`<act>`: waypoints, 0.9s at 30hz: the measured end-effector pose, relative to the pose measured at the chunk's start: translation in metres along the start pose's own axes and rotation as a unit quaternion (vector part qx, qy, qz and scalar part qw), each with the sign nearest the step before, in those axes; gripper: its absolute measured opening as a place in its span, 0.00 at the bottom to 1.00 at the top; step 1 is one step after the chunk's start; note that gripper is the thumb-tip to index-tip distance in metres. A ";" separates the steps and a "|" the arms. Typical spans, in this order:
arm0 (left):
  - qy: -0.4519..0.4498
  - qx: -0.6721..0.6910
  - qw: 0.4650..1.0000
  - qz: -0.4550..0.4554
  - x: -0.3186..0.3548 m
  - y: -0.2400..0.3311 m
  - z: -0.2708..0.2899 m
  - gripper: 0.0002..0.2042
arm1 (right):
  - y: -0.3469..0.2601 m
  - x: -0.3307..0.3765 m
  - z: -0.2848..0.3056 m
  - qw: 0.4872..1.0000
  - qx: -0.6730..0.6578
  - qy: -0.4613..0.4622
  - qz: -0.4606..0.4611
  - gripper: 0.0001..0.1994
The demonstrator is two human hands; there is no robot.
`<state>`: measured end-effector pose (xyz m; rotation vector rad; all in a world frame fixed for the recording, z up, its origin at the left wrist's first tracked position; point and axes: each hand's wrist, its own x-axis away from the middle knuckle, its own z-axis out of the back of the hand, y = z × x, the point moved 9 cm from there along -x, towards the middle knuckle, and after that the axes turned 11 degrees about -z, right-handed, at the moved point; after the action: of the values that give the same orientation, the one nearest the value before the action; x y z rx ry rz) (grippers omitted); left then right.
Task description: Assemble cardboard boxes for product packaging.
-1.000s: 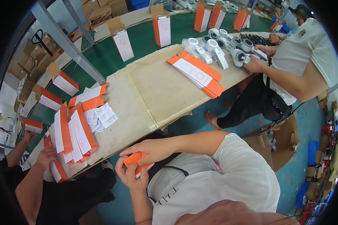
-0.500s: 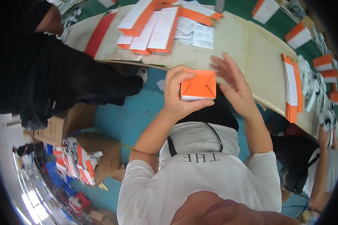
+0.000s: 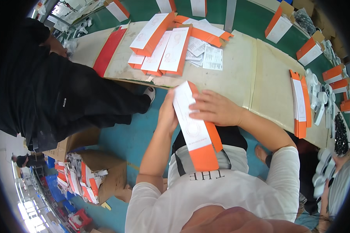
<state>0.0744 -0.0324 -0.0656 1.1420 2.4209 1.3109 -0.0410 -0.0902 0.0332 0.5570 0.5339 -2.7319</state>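
Observation:
A long white and orange carton (image 3: 188,122) is tilted in front of my body, its printed white face turned up. My left hand (image 3: 168,116) grips it along the left side, its fingers mostly hidden behind. My right hand (image 3: 214,106) has its bent fingers over the right edge onto the white face, slightly blurred, with the thumb out of sight. At the end nearest my chest, an orange flap (image 3: 204,158) sticks out unfolded, with a smaller side flap beside it. The far end lies just short of the table edge.
Several similar cartons (image 3: 175,50) lie on the table (image 3: 237,77) beside printed leaflets (image 3: 212,58). Flat cartons (image 3: 299,105) are stacked at the right. A person in black (image 3: 66,89) stands left; another person's hand (image 3: 342,161) holds white devices at right. A cardboard box (image 3: 114,171) sits on the floor.
The carton has turned from showing its folded orange end to showing its long white face, with the unfolded flaps toward me. My right hand, raised apart before, now rests on it.

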 end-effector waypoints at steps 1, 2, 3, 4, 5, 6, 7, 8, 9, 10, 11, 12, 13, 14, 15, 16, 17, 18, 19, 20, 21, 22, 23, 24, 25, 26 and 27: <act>-0.030 0.009 0.999 -0.028 0.005 0.014 -0.010 0.35 | 0.009 -0.009 0.007 0.998 -0.052 0.023 -0.037 0.30; -0.032 0.008 0.999 -0.030 0.006 0.017 -0.004 0.35 | 0.007 -0.015 0.011 0.998 -0.050 0.025 -0.036 0.30; -0.060 -0.183 0.961 -0.201 0.007 0.047 0.000 0.42 | 0.040 -0.017 0.018 0.944 -0.245 0.057 -0.215 0.31; -0.085 -0.359 0.858 -0.358 0.022 0.075 -0.011 0.49 | 0.069 -0.005 0.010 0.820 -0.420 0.086 -0.379 0.31; -0.120 -0.581 0.690 -0.414 0.042 0.087 -0.033 0.58 | 0.074 0.001 -0.007 0.731 -0.522 0.042 -0.438 0.31; -0.122 -0.580 0.691 -0.414 0.039 0.079 -0.030 0.58 | 0.071 -0.001 -0.005 0.769 -0.482 0.049 -0.417 0.33; -0.115 -0.566 0.713 -0.397 0.039 0.071 -0.026 0.57 | 0.051 -0.015 -0.007 0.826 -0.438 0.001 -0.355 0.34; -0.107 -0.552 0.735 -0.380 0.038 0.064 -0.022 0.57 | 0.031 -0.025 -0.010 0.873 -0.390 -0.045 -0.288 0.35; -0.091 -0.502 0.789 -0.342 0.039 0.059 -0.014 0.53 | 0.027 -0.020 -0.014 0.894 -0.338 -0.036 -0.291 0.34; -0.088 -0.504 0.789 -0.341 0.038 0.059 -0.011 0.53 | 0.035 -0.024 -0.008 0.894 -0.340 -0.037 -0.289 0.34; -0.101 -0.487 0.792 -0.354 0.041 0.059 -0.007 0.52 | 0.049 -0.023 -0.018 0.831 -0.423 -0.142 -0.332 0.34; -0.114 -0.467 0.796 -0.368 0.043 0.059 -0.006 0.51 | 0.062 -0.017 -0.029 0.749 -0.493 -0.245 -0.369 0.33; -0.110 -0.467 0.797 -0.367 0.042 0.055 -0.002 0.51 | 0.116 -0.012 -0.013 0.864 -0.288 -0.090 -0.404 0.31; -0.104 -0.416 0.838 -0.339 0.035 0.049 0.003 0.50 | 0.149 0.003 0.008 0.909 -0.060 0.073 -0.406 0.28; -0.094 -0.365 0.874 -0.308 0.030 0.044 0.011 0.49 | 0.164 0.016 0.005 0.903 0.051 0.091 -0.418 0.24; -0.085 -0.367 0.873 -0.309 0.031 0.047 0.011 0.49 | 0.168 0.022 0.009 0.886 0.160 0.109 -0.421 0.19; -0.073 -0.425 0.844 -0.319 0.033 0.051 0.010 0.48 | 0.169 0.026 0.008 0.890 0.155 0.104 -0.415 0.19; -0.061 -0.481 0.811 -0.328 0.035 0.055 0.006 0.48 | 0.173 0.030 0.008 0.896 0.086 0.097 -0.425 0.16; -0.068 -0.505 0.798 -0.321 0.038 0.062 -0.005 0.46 | 0.176 0.031 0.006 0.895 0.018 0.091 -0.437 0.13; -0.063 -0.507 0.798 -0.320 0.039 0.062 0.001 0.46 | 0.171 0.030 0.005 0.896 0.014 0.089 -0.434 0.13; -0.056 -0.534 0.780 -0.321 0.040 0.060 0.008 0.46 | 0.159 0.031 0.017 0.898 0.019 0.153 -0.412 0.12; -0.049 -0.560 0.761 -0.325 0.039 0.061 0.012 0.45 | 0.146 0.032 0.031 0.895 0.025 0.219 -0.387 0.12; -0.043 -0.560 0.761 -0.325 0.040 0.063 0.015 0.45 | 0.133 0.029 0.040 0.898 0.022 0.216 -0.383 0.12; -0.045 -0.576 0.751 -0.319 0.039 0.063 0.015 0.44 | 0.114 0.025 0.054 0.902 -0.084 0.219 -0.362 0.12; -0.046 -0.593 0.740 -0.313 0.042 0.067 0.015 0.44 | 0.092 0.018 0.066 0.895 -0.191 0.221 -0.336 0.13; -0.047 -0.611 0.728 -0.307 0.045 0.069 0.016 0.43 | 0.065 0.005 0.071 0.921 -0.174 0.182 -0.298 0.12; -0.045 -0.612 0.728 -0.307 0.047 0.069 0.018 0.43 | 0.041 -0.007 0.071 0.942 -0.156 0.145 -0.259 0.11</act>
<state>0.0882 0.0339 -0.0135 0.0003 1.0680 1.8995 -0.0429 -0.1542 0.0848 0.8374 1.3296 -2.9516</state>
